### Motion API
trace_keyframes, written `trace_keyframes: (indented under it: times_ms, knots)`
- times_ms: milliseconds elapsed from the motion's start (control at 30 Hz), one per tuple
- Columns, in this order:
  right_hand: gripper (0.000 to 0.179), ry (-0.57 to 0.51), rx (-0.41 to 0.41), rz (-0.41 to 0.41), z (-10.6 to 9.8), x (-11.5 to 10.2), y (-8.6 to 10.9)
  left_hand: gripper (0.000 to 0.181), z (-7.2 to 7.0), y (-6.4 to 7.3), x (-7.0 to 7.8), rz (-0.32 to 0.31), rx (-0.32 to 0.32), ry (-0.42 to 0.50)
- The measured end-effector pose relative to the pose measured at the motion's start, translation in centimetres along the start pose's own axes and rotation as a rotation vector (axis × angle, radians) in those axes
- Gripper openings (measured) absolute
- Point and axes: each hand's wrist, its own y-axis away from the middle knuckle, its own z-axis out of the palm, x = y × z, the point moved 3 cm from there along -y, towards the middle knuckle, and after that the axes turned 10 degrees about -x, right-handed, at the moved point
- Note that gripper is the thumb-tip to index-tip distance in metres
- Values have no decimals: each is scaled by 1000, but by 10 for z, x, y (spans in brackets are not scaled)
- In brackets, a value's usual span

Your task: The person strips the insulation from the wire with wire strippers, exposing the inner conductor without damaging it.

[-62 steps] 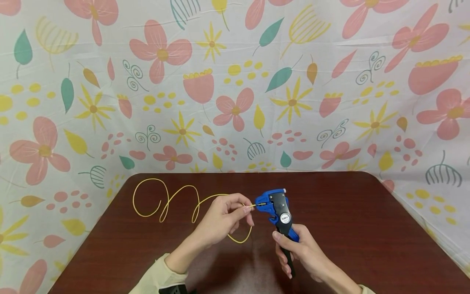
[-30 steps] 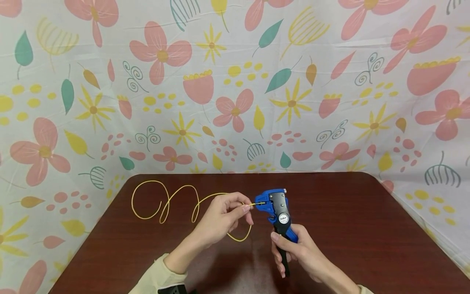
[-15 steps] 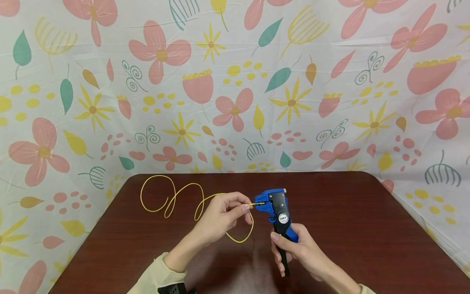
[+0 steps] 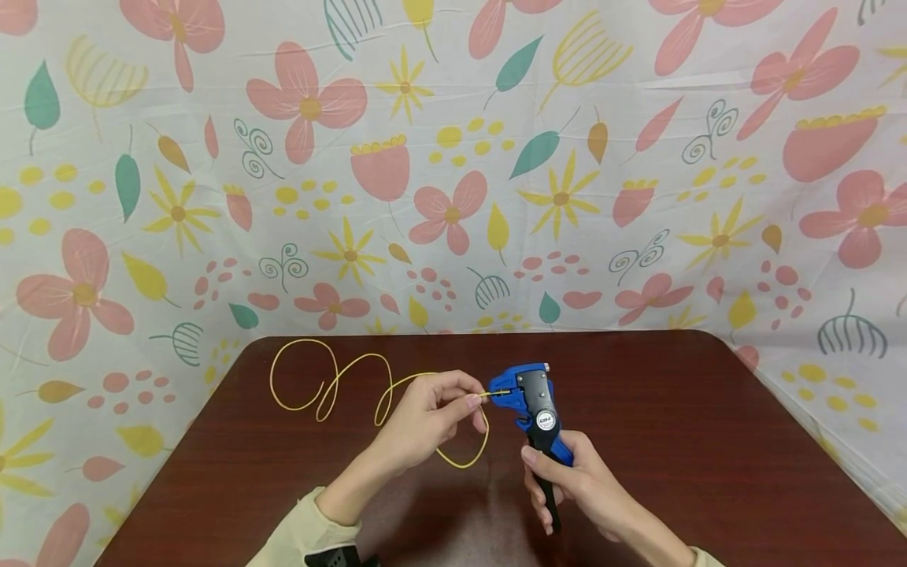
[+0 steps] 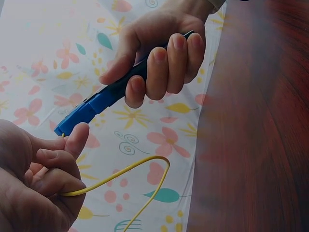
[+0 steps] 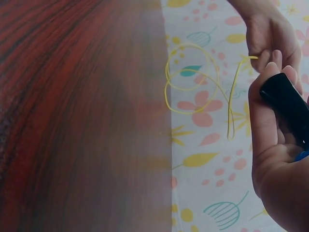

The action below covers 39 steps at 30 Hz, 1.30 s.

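My left hand [image 4: 425, 417] pinches a yellow wire [image 4: 462, 466] close to its end, between thumb and fingers. That end lies in the mouth of a blue and black wire stripper [image 4: 544, 394], held upright above the table. Around the stripper's handles my right hand [image 4: 581, 480] curls its fingers, the thumb lying along the front. In the left wrist view the wire [image 5: 120, 173] also passes through the lower fingers and hangs in a bend. Seen from the right wrist, the black handle end [image 6: 285, 96] sticks out of the right hand [image 6: 270, 159]; the stripper's head is out of frame.
The wire's loose length coils in several loops [image 4: 336, 378] over the left half of the dark brown table [image 4: 673, 441]. A floral cloth [image 4: 453, 157] hangs behind the table and along both sides. A black band [image 4: 333, 556] sits on the left wrist.
The loose wire loops have shifted a little to the right and up. The stripper's handle has tilted slightly since the earliest frame. Both hands keep nearly the same place and hold.
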Motion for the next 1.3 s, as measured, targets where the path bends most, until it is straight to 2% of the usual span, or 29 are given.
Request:
trace_keyframes:
  times_ms: [267,500,833,1300]
  knots:
    - [25,6,-7,-13,0,1,-1,12,0,0,0,5,-5,5]
    - [25,-22,7,13,0,1,-1,12,0,1,-1,-11,1,1]
    - [26,-89,-49,-14,2,0,-1,12,-1,2,0,-21,6,2]
    - [27,-78,-51,-1,2,0,0,13,-1,3,-1,-17,-4,22]
